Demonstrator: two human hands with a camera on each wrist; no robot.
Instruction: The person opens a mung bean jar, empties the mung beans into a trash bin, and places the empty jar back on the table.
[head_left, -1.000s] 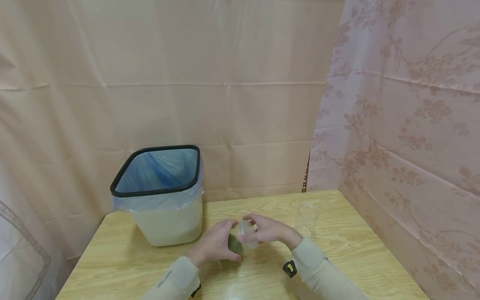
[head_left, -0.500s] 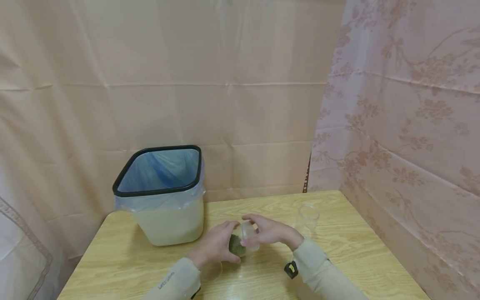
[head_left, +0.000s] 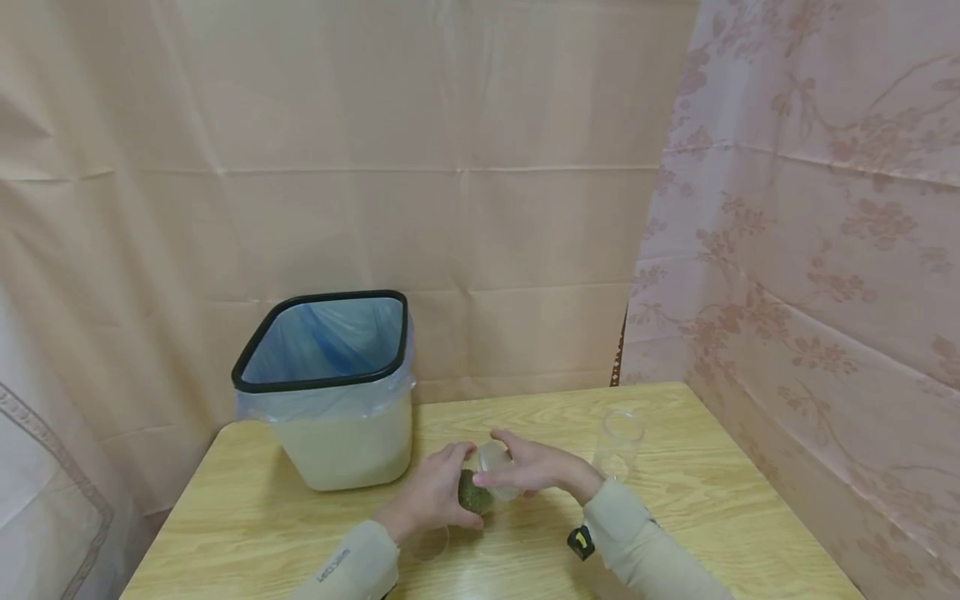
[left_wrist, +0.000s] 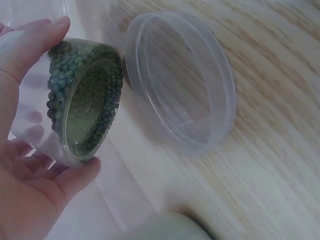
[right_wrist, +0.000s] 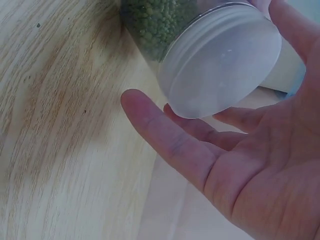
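Note:
Tilted on its side above the table is a clear plastic jar (left_wrist: 60,107) with small green beans (head_left: 475,493) in its base end. My left hand (head_left: 429,496) grips the jar's body, thumb and fingers around it. A frosted white lid (right_wrist: 225,65) sits on the jar's other end. My right hand (head_left: 536,467) holds the lid by its edge. In the right wrist view one finger (right_wrist: 170,137) stretches past the rim, and other fingertips touch the lid. Below my left hand, a round clear plastic lid (left_wrist: 182,82) lies on the table.
A bin (head_left: 341,446) with a black rim and blue liner stands at the back left of the wooden table (head_left: 712,517). An open clear plastic container (head_left: 618,446) stands behind my right wrist. Curtains (head_left: 525,250) hang behind and to the right.
My right hand's fingers have shifted around the lid, the nearer finger moving slightly left over the jar. My left hand keeps its grip. The whole view has drifted slightly.

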